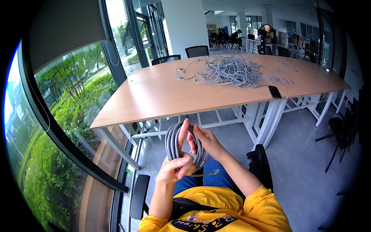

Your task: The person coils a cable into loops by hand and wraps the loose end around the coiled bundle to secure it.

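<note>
A grey network cable point(170, 142), wound into a round coil, is held up between my hands above my lap. My left hand point(178, 167) grips the lower left of the coil, its index finger pointing up across the loops. At the upper right of the coil, my right hand point(205, 141) has its fingers closed on the loops. One cable end with a plug point(216, 171) sticks out at the lower right. On the table lies a large tangled heap of grey cables point(232, 71).
The wooden table point(162, 94) stands in front of me on white legs, with a black phone point(274, 92) at its near edge. Chair armrests point(140, 197) flank me. Windows run along the left. A person point(236, 37) sits far back near a fan point(266, 34).
</note>
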A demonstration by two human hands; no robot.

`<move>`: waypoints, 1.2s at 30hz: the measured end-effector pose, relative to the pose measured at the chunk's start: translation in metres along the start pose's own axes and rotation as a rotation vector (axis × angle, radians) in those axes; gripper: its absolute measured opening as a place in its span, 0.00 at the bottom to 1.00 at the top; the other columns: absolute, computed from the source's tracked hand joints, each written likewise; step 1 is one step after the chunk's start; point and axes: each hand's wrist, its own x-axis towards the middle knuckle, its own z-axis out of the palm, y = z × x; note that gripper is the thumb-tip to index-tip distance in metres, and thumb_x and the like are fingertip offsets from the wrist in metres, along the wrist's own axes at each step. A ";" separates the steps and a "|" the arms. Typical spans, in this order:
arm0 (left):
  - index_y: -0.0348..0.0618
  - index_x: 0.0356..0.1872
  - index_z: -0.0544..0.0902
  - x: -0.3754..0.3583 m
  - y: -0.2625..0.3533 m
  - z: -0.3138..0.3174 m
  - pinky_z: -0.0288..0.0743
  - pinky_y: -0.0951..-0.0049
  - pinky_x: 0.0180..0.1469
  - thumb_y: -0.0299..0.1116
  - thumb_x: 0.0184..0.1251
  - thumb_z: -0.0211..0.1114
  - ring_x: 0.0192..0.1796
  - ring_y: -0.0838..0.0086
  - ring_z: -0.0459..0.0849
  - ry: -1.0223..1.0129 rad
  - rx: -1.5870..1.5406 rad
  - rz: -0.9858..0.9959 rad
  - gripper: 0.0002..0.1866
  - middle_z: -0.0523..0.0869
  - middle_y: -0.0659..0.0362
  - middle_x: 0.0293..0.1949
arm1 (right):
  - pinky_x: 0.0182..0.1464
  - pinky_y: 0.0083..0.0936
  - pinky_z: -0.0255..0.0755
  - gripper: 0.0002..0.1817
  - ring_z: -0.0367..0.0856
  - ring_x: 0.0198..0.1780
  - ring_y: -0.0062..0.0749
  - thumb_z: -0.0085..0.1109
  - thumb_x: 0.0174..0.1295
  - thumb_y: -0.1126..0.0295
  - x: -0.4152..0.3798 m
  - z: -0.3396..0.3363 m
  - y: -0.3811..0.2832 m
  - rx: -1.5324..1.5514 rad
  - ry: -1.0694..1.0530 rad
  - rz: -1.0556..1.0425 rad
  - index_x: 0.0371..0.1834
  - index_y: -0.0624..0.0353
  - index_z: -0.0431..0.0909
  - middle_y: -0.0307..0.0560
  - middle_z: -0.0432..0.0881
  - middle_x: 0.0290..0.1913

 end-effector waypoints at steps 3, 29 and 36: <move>0.55 0.66 0.30 -0.002 0.000 -0.003 0.49 0.84 0.09 0.24 0.56 0.44 0.05 0.82 0.59 -0.009 -0.059 0.010 0.41 0.65 0.63 0.06 | 0.23 0.13 0.64 0.26 0.69 0.17 0.19 0.34 0.64 0.47 -0.003 -0.001 0.001 0.015 -0.021 0.040 0.27 0.60 0.69 0.38 0.69 0.15; 0.58 0.67 0.40 -0.004 0.027 -0.004 0.49 0.85 0.11 0.28 0.65 0.39 0.08 0.86 0.53 0.484 0.312 0.596 0.31 0.60 0.67 0.08 | 0.33 0.23 0.71 0.12 0.80 0.31 0.36 0.52 0.58 0.67 0.003 -0.025 0.002 -0.844 0.244 -0.326 0.43 0.54 0.78 0.49 0.81 0.32; 0.58 0.67 0.37 0.000 0.030 -0.011 0.48 0.84 0.12 0.29 0.67 0.38 0.08 0.85 0.52 0.434 0.313 0.571 0.30 0.59 0.67 0.08 | 0.27 0.27 0.72 0.07 0.80 0.27 0.37 0.56 0.53 0.70 -0.006 -0.003 -0.022 -1.325 0.242 -0.487 0.35 0.57 0.80 0.46 0.81 0.28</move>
